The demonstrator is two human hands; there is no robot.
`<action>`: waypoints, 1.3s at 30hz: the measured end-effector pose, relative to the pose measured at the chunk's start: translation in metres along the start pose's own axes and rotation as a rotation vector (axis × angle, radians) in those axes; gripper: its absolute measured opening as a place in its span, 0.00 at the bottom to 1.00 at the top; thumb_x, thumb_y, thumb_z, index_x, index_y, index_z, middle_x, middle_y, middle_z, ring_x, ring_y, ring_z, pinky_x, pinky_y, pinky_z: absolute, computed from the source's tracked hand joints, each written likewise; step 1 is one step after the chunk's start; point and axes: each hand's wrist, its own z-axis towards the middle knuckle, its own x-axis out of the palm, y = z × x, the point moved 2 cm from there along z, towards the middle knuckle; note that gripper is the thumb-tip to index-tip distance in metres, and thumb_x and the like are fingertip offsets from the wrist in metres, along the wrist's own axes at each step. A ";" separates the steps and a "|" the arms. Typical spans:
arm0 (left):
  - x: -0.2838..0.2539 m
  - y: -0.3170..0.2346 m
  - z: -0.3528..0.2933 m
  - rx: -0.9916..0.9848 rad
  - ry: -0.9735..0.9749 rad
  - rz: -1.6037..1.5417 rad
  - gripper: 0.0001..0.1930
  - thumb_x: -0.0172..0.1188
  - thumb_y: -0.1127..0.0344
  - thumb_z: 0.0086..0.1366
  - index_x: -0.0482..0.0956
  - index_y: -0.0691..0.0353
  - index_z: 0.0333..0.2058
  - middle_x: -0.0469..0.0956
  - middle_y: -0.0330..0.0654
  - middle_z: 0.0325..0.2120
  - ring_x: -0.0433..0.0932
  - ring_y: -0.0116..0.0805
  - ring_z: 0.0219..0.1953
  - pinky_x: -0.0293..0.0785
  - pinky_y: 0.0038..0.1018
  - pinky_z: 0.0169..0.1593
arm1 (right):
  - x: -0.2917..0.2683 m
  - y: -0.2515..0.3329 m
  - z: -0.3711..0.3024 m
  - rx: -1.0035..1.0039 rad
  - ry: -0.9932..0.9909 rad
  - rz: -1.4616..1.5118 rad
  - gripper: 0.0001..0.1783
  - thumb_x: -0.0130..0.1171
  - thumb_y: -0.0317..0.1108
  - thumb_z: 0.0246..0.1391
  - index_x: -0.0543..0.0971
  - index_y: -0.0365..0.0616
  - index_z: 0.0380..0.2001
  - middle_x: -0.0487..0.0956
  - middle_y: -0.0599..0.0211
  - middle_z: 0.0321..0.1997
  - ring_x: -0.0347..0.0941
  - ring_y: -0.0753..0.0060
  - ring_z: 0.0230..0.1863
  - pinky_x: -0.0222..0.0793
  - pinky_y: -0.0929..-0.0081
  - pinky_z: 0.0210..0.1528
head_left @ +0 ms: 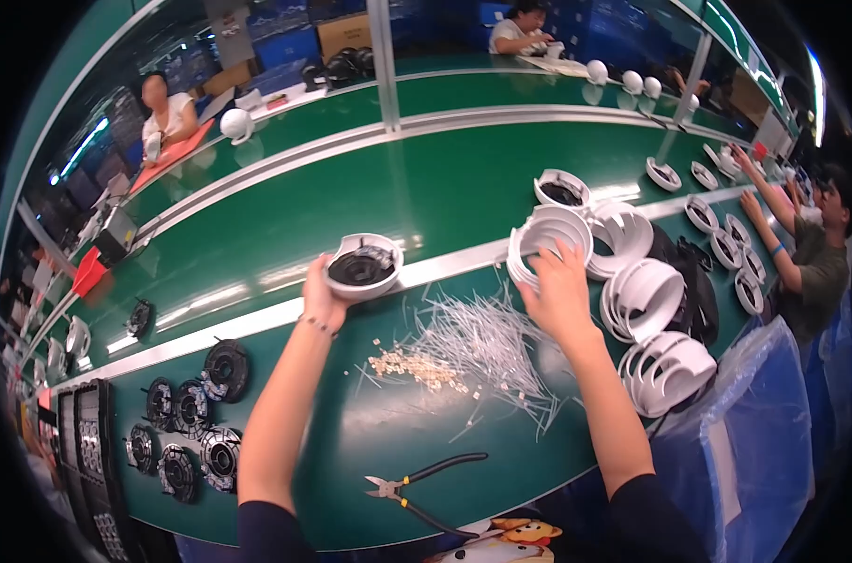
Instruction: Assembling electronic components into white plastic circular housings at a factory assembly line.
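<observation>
My left hand (320, 296) grips a white round plastic housing (368, 293) by its left side. A black ring-shaped part (361, 266) with wires sits inside it. To the right, my right hand (561, 295) has its fingers hooked over the rim of a white round shell (539, 235), which lies at the near end of a nested stack. Between my arms, a loose heap of thin clear plastic strips (482, 342) spreads over the green bench, with small cream-coloured pieces (421, 368) beside it. Cutting pliers (426, 488) with black handles lie near the front edge, jaws apart.
More stacked white shells (668, 373) stand at the right, beside black bags (696, 291) and a blue bin lined with plastic (754, 432). Several black ring parts (191, 409) lie left, by black trays (90, 441). A metal rail borders the conveyor (445, 188). Co-workers sit around it.
</observation>
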 end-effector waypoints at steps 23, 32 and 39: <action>-0.147 -0.156 -0.081 0.007 -0.014 2.138 0.28 0.62 0.66 0.39 0.70 0.64 0.44 0.70 0.53 0.43 0.67 0.46 0.48 0.63 0.30 0.52 | -0.066 0.133 -0.114 -0.527 0.228 0.672 0.08 0.56 0.26 0.38 0.73 0.37 0.26 0.75 0.61 0.30 0.70 0.73 0.19 0.65 0.79 0.18; -0.130 -0.147 -0.104 0.496 -0.133 1.865 0.19 0.64 0.67 0.42 0.75 0.64 0.36 0.76 0.50 0.29 0.75 0.43 0.33 0.70 0.30 0.40 | -0.062 0.149 -0.136 -0.527 0.543 0.584 0.20 0.62 0.36 0.35 0.72 0.38 0.34 0.68 0.55 0.45 0.69 0.61 0.36 0.67 0.71 0.36; -0.103 -0.102 -0.131 0.735 -0.310 1.191 0.10 0.57 0.73 0.51 0.70 0.67 0.34 0.75 0.45 0.29 0.74 0.34 0.33 0.70 0.27 0.36 | -0.042 0.134 -0.103 -0.450 0.816 0.422 0.54 0.67 0.53 0.24 0.55 0.38 0.54 0.45 0.38 0.60 0.39 0.40 0.61 0.39 0.41 0.56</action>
